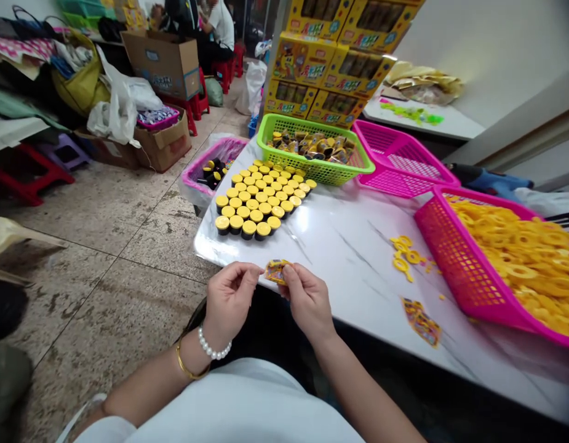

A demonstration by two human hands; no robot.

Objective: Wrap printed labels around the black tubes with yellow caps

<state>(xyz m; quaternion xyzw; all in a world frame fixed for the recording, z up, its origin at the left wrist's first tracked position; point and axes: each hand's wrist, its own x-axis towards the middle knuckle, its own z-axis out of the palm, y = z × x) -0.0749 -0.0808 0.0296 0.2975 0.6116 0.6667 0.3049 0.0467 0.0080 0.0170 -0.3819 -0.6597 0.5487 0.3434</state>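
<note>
My left hand point(229, 298) and my right hand point(307, 301) meet at the near edge of a white marble table point(339, 246). Both pinch a small round yellow printed sticker point(275, 271) between thumb and fingers. Just beyond them stand rows of several small black cups with yellow lids point(261, 200). A few loose yellow rings point(404, 252) lie to the right, and a strip of printed stickers point(421, 320) lies near the table's front edge.
A pink basket of yellow rings point(454, 271) sits at right, an empty pink basket point(395, 163) and a green basket of wrapped pieces point(321, 169) behind. Yellow boxes point(330, 55) are stacked at the back. A person point(214, 24) sits far off among cartons.
</note>
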